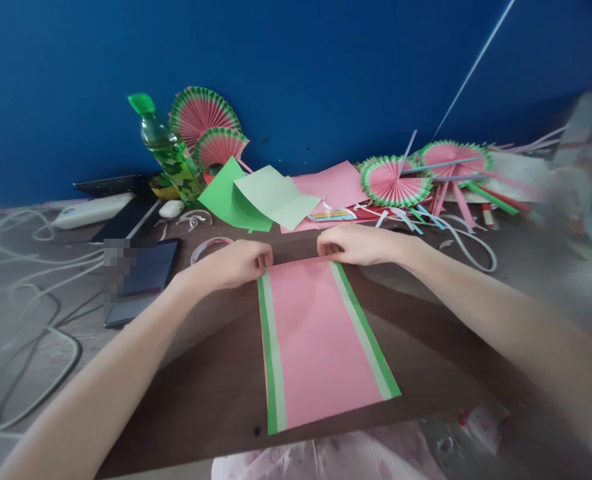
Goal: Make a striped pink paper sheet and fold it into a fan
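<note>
A pink paper sheet (316, 337) with green and pale green strips along both long sides lies flat on a dark brown board (211, 387). My left hand (236, 262) pinches the sheet's far left corner, fingers closed. My right hand (359, 243) pinches the far right corner the same way. Both hands sit at the sheet's far edge, a short gap between them.
Behind the hands lie loose green (229, 197), pale green (276, 197) and pink sheets (333, 183), finished pleated paper fans (203, 117) (396, 180), paper strips and a tape roll (209, 248). A green bottle (169, 150) stands at the blue wall. A tablet (143, 277), cables and a power strip (93, 210) lie left.
</note>
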`<state>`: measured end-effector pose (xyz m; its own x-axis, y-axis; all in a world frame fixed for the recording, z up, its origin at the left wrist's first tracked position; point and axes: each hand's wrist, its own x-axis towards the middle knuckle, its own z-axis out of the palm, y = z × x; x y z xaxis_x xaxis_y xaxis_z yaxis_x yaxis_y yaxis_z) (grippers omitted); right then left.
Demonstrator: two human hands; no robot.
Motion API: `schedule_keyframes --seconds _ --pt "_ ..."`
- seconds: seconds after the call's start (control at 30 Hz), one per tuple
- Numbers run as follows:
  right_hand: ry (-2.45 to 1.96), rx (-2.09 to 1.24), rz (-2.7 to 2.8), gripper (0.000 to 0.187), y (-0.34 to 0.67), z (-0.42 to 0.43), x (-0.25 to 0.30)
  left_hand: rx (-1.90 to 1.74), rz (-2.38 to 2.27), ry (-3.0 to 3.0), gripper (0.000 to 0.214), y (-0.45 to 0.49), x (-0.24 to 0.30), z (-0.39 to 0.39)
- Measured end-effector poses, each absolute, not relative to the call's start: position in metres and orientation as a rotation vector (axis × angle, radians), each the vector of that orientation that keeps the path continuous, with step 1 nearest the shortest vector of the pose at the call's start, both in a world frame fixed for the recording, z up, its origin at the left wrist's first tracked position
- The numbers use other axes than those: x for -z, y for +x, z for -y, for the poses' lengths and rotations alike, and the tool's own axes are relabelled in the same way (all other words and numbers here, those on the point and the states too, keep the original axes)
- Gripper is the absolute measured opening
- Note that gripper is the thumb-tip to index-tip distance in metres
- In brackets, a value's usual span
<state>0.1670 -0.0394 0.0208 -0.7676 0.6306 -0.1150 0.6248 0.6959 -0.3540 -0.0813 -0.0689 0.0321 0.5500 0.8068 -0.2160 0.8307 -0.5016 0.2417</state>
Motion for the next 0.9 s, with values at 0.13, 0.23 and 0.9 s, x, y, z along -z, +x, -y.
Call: schedule_keyframes --seconds 0.13,0.23,0.9 --pt "-1.045 -0.479 2.91 0.009 0.165 0.043 -0.021 0.112 -1.347 2.528 0.019 -0.078 -0.031 0.071" --pt "-0.996 -0.361 2.942 0.01 0.164 0.046 -0.023 0.132 -1.361 2.577 0.019 -0.075 -0.031 0.074" --pt "-1.439 0.278 2.95 0.019 0.13 0.097 -0.026 0.439 -1.658 2.953 0.023 -0.032 -0.026 0.122"
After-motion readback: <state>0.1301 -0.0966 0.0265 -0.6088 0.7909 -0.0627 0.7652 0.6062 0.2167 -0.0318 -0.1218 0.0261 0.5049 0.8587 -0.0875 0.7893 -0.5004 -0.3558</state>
